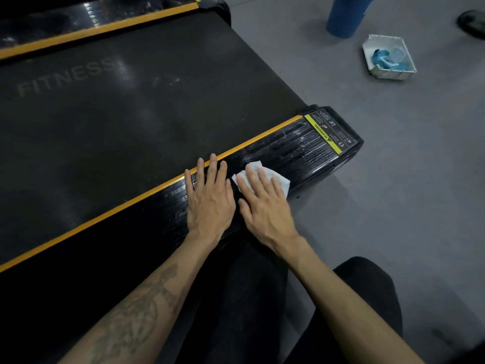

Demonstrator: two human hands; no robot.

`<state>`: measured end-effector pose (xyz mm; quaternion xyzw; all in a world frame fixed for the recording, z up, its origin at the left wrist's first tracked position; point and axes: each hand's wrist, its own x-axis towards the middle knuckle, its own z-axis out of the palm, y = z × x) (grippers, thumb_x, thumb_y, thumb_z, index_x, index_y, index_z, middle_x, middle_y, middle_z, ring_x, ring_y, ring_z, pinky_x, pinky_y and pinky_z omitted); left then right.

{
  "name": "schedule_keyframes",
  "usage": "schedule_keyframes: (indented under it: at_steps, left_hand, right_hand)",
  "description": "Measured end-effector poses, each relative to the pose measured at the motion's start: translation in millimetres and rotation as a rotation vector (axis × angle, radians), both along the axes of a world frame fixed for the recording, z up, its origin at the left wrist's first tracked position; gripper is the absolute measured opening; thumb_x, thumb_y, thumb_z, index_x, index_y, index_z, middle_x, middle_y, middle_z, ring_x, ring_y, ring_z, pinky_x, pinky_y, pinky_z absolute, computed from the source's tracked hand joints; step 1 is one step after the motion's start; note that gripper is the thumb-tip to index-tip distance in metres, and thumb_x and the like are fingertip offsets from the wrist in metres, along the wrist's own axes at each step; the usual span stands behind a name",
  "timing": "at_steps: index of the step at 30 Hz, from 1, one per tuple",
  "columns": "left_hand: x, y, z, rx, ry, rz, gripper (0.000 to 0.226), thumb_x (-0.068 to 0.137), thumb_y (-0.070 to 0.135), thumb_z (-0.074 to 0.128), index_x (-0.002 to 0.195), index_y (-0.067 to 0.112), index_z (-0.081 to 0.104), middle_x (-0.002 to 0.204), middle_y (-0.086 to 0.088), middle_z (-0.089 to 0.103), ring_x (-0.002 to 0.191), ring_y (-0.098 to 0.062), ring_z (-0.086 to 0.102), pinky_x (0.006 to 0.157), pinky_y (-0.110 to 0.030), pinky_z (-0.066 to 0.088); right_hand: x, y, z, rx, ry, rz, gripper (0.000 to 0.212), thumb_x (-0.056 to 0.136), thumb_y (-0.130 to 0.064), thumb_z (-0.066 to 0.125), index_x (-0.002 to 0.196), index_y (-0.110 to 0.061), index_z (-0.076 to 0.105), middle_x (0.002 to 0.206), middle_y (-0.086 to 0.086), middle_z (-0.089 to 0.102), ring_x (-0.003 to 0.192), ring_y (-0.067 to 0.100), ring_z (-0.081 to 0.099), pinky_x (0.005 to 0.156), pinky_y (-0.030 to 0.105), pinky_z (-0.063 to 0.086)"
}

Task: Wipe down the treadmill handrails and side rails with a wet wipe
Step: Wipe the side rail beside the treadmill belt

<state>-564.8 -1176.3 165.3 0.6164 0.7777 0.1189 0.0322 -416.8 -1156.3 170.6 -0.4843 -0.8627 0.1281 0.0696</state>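
A black ribbed side rail (pixel 301 145) with an orange inner stripe runs diagonally along the near side of the treadmill belt (pixel 118 109). A white wet wipe (pixel 282 183) lies flat on this rail, and my right hand (pixel 265 206) presses it down with straight fingers. Just to the left, my left hand (pixel 208 198) rests flat on the same rail, fingertips reaching the orange stripe. The rail's end carries a yellow warning label (pixel 325 136). The far side rail (pixel 91 19) shows at the top left.
Grey floor (pixel 393 179) lies to the right of the treadmill. On it stand a white tray (pixel 409 69) holding blue items and a blue cylinder (pixel 346 17). A dark shoe (pixel 472 23) shows at the top right. My dark-clothed knees (pixel 367 298) are below.
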Motion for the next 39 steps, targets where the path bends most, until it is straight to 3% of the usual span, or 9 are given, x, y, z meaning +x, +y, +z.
schedule_keyframes:
  at_steps: [5,12,16,21,27,30,32,36,39]
  left_hand:
    - [0.2,0.0,-1.3,0.006,0.007,0.001,0.052,0.110,0.035,0.027,0.158,0.017,0.035,0.169,-0.004,0.022,0.158,-0.029,0.014,0.127,-0.056,0.010]
    - [0.5,0.4,-2.2,-0.003,0.025,0.001,0.053,0.110,0.035,0.026,0.159,0.017,0.033,0.170,-0.004,0.020,0.158,-0.029,0.014,0.127,-0.056,0.010]
    - [0.1,1.4,-2.5,-0.006,0.024,-0.001,0.054,0.109,0.035,0.023,0.159,0.016,0.033,0.170,-0.004,0.020,0.158,-0.028,0.013,0.127,-0.056,0.011]
    - [-0.4,1.0,-1.3,-0.013,0.030,-0.001,0.054,0.109,0.035,0.021,0.159,0.017,0.033,0.170,-0.005,0.020,0.158,-0.029,0.013,0.127,-0.056,0.011]
    - [0.8,1.8,-2.3,-0.001,0.018,0.001,0.052,0.109,0.034,0.028,0.158,0.016,0.035,0.169,-0.005,0.021,0.157,-0.029,0.015,0.127,-0.056,0.011]
    - [0.7,2.4,-2.5,0.008,0.021,0.004,0.052,0.109,0.033,0.030,0.157,0.016,0.036,0.169,-0.005,0.024,0.157,-0.028,0.016,0.127,-0.056,0.012]
    - [0.7,1.8,-2.3,-0.001,0.022,0.002,0.052,0.109,0.034,0.029,0.158,0.016,0.036,0.169,-0.005,0.023,0.157,-0.028,0.016,0.127,-0.056,0.012]
    - [0.3,2.4,-2.3,-0.003,0.019,-0.001,0.053,0.109,0.035,0.027,0.158,0.017,0.034,0.169,-0.005,0.022,0.157,-0.028,0.015,0.127,-0.056,0.012]
    - [0.8,2.0,-3.0,0.007,0.021,0.007,0.052,0.109,0.034,0.029,0.158,0.017,0.036,0.169,-0.004,0.023,0.157,-0.028,0.016,0.127,-0.056,0.012]
  right_hand:
    - [30.2,33.1,-2.9,0.048,-0.081,-0.109,0.059,0.106,-0.040,0.015,0.161,-0.023,0.030,0.169,0.008,0.022,0.157,0.028,0.016,0.125,0.052,0.019]
    - [-1.0,-2.7,-1.5,-0.011,0.013,-0.031,0.069,0.102,-0.047,0.015,0.163,-0.016,0.021,0.171,0.004,0.007,0.158,0.021,-0.001,0.128,0.046,0.002]
    - [2.2,0.3,-3.6,0.007,0.057,-0.014,0.067,0.103,-0.047,0.024,0.163,-0.016,0.022,0.172,0.003,0.005,0.159,0.020,-0.001,0.128,0.041,-0.004]
    - [14.0,-1.0,-7.1,0.048,-0.006,0.099,0.065,0.105,-0.047,0.026,0.160,-0.014,0.030,0.169,0.002,0.023,0.158,0.025,0.008,0.128,0.050,0.008]
    - [18.2,29.1,-2.9,0.065,-0.063,0.074,0.061,0.107,-0.044,0.019,0.162,-0.019,0.025,0.170,0.003,0.015,0.158,0.019,0.009,0.128,0.044,0.013]
    - [14.2,17.7,-2.8,0.056,-0.028,-0.053,0.062,0.106,-0.042,0.019,0.162,-0.015,0.027,0.170,0.006,0.016,0.158,0.021,0.011,0.128,0.041,0.008]
    - [6.7,1.4,-4.1,0.030,-0.009,-0.019,0.064,0.104,-0.042,0.022,0.161,-0.015,0.027,0.170,0.004,0.016,0.158,0.021,0.010,0.126,0.040,0.005]
    - [9.4,20.2,-1.8,0.033,-0.049,0.063,0.062,0.104,-0.042,0.017,0.162,-0.021,0.026,0.170,0.001,0.016,0.158,0.021,0.010,0.128,0.045,0.011]
    - [13.5,34.6,-0.5,0.038,-0.070,-0.031,0.063,0.105,-0.043,0.011,0.162,-0.023,0.026,0.170,0.003,0.017,0.158,0.024,0.011,0.127,0.048,0.014]
